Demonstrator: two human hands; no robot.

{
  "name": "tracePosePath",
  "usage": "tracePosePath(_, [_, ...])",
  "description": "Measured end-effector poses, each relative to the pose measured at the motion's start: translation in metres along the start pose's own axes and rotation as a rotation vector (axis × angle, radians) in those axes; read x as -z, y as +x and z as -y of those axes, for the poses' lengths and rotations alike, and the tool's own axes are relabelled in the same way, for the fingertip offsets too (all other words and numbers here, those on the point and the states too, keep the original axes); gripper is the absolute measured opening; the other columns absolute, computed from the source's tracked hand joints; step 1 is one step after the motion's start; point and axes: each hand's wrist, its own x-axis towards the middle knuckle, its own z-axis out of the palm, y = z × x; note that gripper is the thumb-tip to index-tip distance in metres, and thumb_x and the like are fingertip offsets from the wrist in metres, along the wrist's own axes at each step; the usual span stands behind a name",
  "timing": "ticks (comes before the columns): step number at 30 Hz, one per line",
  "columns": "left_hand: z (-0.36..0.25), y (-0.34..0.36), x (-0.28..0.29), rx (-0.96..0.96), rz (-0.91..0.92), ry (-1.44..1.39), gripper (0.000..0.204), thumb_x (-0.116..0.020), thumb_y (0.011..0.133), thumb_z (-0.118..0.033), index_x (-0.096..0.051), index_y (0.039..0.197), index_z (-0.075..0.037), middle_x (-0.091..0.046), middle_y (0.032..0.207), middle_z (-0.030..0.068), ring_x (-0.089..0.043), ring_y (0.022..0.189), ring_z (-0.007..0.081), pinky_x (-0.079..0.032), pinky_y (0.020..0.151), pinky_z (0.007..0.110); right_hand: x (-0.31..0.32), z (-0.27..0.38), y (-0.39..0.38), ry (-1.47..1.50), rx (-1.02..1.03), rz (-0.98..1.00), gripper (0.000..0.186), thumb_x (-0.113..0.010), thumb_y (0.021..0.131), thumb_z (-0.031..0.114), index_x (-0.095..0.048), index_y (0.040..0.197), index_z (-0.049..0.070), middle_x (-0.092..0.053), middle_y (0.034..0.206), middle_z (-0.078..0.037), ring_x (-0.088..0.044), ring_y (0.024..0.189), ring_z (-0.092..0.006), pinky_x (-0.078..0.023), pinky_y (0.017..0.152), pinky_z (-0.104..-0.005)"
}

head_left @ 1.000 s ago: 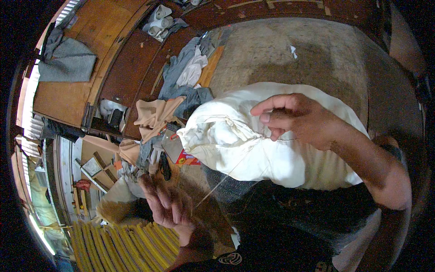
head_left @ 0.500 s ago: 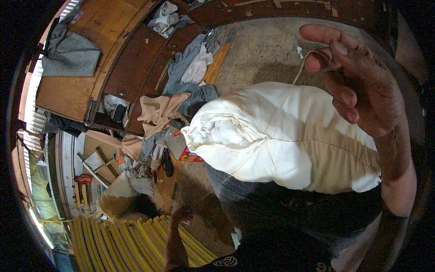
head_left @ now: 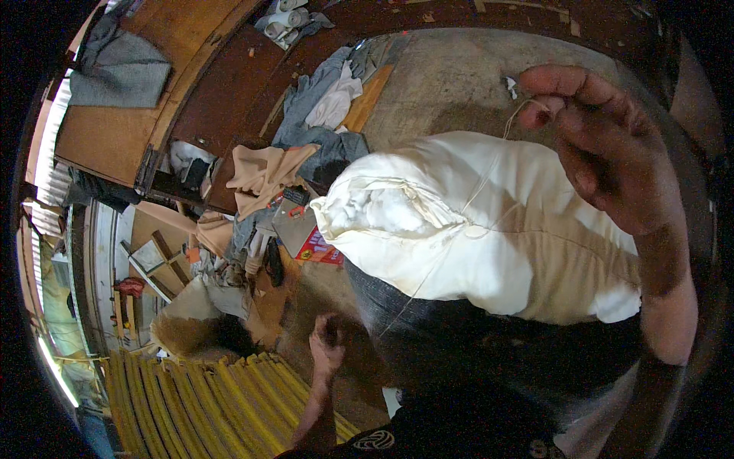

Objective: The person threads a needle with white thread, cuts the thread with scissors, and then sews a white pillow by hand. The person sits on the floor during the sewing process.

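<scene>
Across my lap lies a stuffed white cloth cushion (head_left: 535, 252), its left end gaping with white fibre filling (head_left: 375, 210) showing. A stitched seam runs rightward from the gap. My right hand (head_left: 604, 138) is raised over the cushion's far right side, fingers curled, with a thin pale thread (head_left: 508, 126) caught at thumb and forefinger and running down to the seam. Another length of thread slants from the seam over the dark cloth toward my left hand (head_left: 329, 348). That hand is closed, low and left of the cushion; what it holds is too dark to make out.
Beyond the cushion are grey and white cloths (head_left: 332, 103) and a wooden cabinet (head_left: 115, 130). Peach fabric (head_left: 267, 176), a dark-handled tool (head_left: 274, 264) and scraps lie to the left. A yellow ribbed piece (head_left: 206, 405) is at lower left, near my left forearm.
My left hand has risen and moved right, fully into view. My right hand has shifted slightly right and lower, its fingers curling more. Thread now stretches across the cushion toward the left hand.
</scene>
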Motion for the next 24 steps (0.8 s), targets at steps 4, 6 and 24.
tracePosePath(4, [-0.157,0.0,0.001,-0.422,-0.135,-0.213,0.026,-0.083,0.078,-0.015,-0.068,0.096,-0.004,-0.07,0.093,0.0101,-0.065,0.079,0.0211,-0.052,0.073,0.033,0.0,-0.008,0.0,0.049,-0.008,0.032,0.032,-0.057,0.097,0.016,-0.06,0.125,0.002,-0.069,0.1,-0.007,-0.041,0.046,0.0,-0.031,0.041,-0.0151])
tracePosePath(6, [-0.194,0.014,-0.014,-0.61,-0.128,-0.166,0.027,-0.083,0.078,-0.01,-0.067,0.098,-0.003,-0.067,0.087,0.0119,-0.067,0.078,0.0217,-0.052,0.066,0.032,-0.005,-0.005,-0.001,0.046,-0.048,0.0,0.029,-0.058,0.097,0.015,-0.062,0.123,0.003,-0.07,0.099,-0.007,-0.041,0.045,-0.0008,-0.03,0.039,-0.016])
tracePosePath(24, [0.024,-0.002,0.063,0.466,0.462,-1.226,0.001,-0.062,0.098,-0.012,-0.062,0.097,-0.012,-0.064,0.075,0.0021,-0.052,0.052,0.0096,-0.036,0.041,0.023,-0.009,-0.019,-0.007,-0.047,-0.247,0.115,0.027,-0.062,0.097,0.019,-0.065,0.117,0.002,-0.072,0.097,-0.005,-0.061,0.069,-0.0111,-0.052,0.062,-0.0285])
